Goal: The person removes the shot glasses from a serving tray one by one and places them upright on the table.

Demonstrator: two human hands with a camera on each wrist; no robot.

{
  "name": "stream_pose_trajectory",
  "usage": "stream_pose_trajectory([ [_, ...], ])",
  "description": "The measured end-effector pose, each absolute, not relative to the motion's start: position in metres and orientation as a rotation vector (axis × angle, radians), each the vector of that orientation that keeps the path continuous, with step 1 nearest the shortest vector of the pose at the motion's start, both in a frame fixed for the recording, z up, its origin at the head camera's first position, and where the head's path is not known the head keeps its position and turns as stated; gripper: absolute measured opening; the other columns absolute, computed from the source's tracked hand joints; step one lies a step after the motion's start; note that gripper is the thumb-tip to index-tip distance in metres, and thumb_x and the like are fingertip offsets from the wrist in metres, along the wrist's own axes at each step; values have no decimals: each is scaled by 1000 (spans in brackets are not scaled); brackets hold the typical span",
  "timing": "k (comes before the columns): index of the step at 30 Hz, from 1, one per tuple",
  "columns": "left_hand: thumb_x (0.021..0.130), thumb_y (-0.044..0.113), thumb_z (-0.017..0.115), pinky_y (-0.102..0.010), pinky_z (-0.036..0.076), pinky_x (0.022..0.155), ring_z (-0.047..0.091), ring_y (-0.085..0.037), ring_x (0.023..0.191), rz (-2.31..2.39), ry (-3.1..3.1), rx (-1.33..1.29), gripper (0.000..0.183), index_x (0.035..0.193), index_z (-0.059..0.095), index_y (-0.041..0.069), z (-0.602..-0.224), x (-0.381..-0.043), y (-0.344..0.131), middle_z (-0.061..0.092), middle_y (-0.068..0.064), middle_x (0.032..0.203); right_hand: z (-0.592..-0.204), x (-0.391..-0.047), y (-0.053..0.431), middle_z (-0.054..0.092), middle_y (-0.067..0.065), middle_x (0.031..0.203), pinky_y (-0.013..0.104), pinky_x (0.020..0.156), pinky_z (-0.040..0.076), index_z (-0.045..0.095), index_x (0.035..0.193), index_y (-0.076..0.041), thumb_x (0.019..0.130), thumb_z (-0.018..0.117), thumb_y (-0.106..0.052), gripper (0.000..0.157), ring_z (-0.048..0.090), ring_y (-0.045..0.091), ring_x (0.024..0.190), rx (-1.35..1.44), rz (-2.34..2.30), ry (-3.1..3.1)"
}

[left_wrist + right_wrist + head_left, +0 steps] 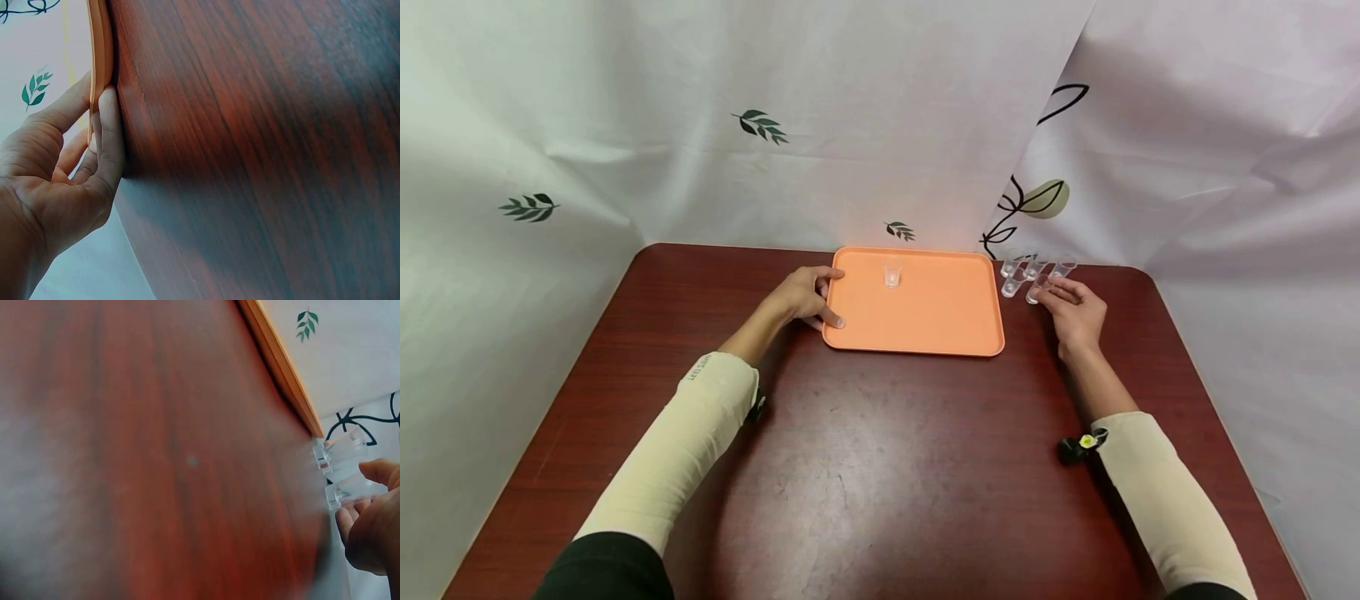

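Observation:
An orange tray (917,321) lies flat near the back of the table, with one small clear plastic cup (892,276) standing on it. At the tray's left edge, my left hand (808,296) grips the rim, the thumb over the top. The left wrist view shows the fingers of the left hand (69,147) against the tray's side (102,47). Right of the tray stand several more clear cups (1012,284) close together. My right hand (1077,312) pinches the front right cup (353,489) between thumb and fingers; part of that cup is hidden by them.
The brown wooden table (895,467) stretches forward to a pale cloth wall (820,183) with leaf prints, which rises just behind the tray and cups. A second cloth (1225,217) hangs at the right side.

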State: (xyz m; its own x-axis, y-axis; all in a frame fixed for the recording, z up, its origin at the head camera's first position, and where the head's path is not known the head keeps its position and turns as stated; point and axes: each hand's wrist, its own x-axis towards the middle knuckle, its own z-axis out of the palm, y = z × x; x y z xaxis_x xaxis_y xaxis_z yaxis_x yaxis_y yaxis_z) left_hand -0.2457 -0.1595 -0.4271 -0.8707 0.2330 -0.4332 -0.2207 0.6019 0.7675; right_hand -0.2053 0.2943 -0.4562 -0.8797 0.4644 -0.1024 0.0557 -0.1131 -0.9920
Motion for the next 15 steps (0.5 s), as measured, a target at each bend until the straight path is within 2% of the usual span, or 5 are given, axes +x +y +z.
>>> stream_pose_trajectory([
  [15,83,-8,97,-32,73,67,58,-17,80,1218,2325,12,102,171,50,16,-424,-243,-159,45,-9,110,-458,-218,292,78,-15,87,7,77,63,79,127,0,89,92,5,41,74,-2,86,-622,2005,-1928],
])
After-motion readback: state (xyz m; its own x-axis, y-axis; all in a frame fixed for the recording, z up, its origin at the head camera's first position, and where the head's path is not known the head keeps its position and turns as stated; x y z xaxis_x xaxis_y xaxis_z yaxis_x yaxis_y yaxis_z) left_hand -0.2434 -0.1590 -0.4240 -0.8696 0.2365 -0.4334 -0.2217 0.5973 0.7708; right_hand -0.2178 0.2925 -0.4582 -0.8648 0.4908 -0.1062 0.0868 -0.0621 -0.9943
